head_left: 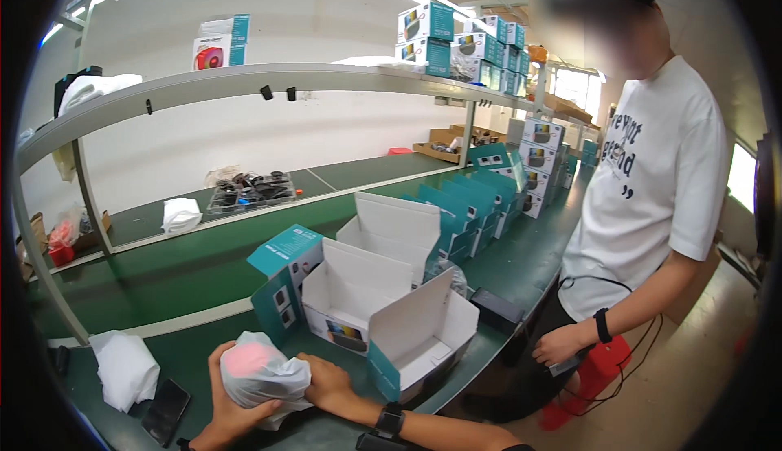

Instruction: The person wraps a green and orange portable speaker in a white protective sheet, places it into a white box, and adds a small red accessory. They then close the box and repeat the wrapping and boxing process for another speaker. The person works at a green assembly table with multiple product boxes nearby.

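Between my two hands, just above the green bench (pixel 216 321), is a bundle in thin white wrapping (pixel 273 378); something red shows through at its upper left. My left hand (pixel 230 409) wraps round its left side, with the thumb along the near edge. The fingers of my right hand (pixel 327 382) are closed on the wrapping at the right side. What lies inside cannot be made out. Right beyond my hands stand open teal-and-white cartons (pixel 358 278), their flaps raised. The nearest open carton (pixel 432 333) shows a bare white inside.
Left of my hands lie a white wrapped bundle (pixel 126 371) and a dark phone (pixel 166 412). A clear tray of dark parts (pixel 252 190) sits farther back. A shelf (pixel 326 81) holding boxed goods spans above. A co-worker (pixel 652 166) stands at the right beside a red stool (pixel 599 378).
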The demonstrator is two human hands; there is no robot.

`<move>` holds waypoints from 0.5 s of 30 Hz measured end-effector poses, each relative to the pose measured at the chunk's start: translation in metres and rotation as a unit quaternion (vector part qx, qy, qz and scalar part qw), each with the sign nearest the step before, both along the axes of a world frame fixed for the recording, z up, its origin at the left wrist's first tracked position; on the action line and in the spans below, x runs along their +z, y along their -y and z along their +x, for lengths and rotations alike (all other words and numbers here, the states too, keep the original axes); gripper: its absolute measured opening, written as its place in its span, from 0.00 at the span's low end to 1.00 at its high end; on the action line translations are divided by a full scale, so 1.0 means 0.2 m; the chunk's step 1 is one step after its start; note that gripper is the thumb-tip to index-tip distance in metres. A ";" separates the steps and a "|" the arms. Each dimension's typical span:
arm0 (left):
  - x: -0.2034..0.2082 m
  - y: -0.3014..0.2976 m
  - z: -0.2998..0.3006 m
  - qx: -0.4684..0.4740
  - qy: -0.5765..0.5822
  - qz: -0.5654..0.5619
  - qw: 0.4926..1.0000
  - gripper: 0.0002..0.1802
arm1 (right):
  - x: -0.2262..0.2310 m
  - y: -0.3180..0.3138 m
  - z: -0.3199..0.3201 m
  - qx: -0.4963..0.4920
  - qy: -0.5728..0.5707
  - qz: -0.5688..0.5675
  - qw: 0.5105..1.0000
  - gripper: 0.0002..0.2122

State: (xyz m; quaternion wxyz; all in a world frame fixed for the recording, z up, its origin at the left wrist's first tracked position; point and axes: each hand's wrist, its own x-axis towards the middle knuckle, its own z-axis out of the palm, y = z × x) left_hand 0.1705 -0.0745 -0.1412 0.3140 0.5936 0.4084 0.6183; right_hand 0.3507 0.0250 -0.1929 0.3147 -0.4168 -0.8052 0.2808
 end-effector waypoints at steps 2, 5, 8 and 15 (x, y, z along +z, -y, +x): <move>0.02 0.01 0.03 -0.005 0.029 -0.016 0.999 0.69 | 0.00 0.01 0.02 0.007 -0.033 -0.023 0.999 0.13; -0.08 -0.01 -0.05 -0.008 0.002 -0.039 0.999 0.66 | -0.02 0.01 0.02 0.022 -0.154 0.002 0.988 0.13; -0.03 -0.03 -0.07 -0.064 -0.030 -0.098 0.993 0.60 | -0.01 0.02 0.03 0.036 -0.203 0.001 0.979 0.13; -0.05 0.02 -0.02 -0.016 -0.017 -0.138 0.990 0.58 | -0.04 0.03 0.01 0.080 -0.202 0.023 0.976 0.16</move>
